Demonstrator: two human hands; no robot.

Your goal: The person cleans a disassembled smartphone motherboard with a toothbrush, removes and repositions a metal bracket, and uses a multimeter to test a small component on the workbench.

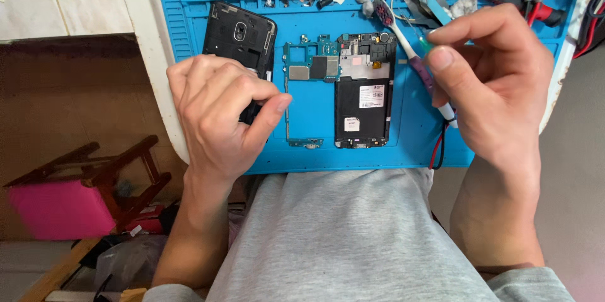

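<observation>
The left hand (224, 110) is curled with thumb and forefinger pinched together at its right side; whether anything tiny sits between the tips cannot be told. Under and behind its knuckles lies the black plastic phone back housing with a camera cut-out (242, 34), partly covered by the fingers, its upper half showing above them. Just to the right of the pinch, close but apart from it, lies the bare green-and-silver circuit board with a long thin flex strip (312, 69), and touching that board's right edge is the opened black phone body with white stickers (364, 91). The right hand (495, 85) is raised to the right of the phone body, thumb and fingers closed on a slim teal-tipped tool (427, 44) — only its tip shows past the fingertips. Beside that hand, to its left, lies a white toothbrush with a purple grip (403, 44). All of it rests on a blue silicone work mat (409, 144), whose near edge runs just below both wrists — beyond it is the person's grey-clad lap. Open mat shows between the two hands, below the board and the phone body.
</observation>
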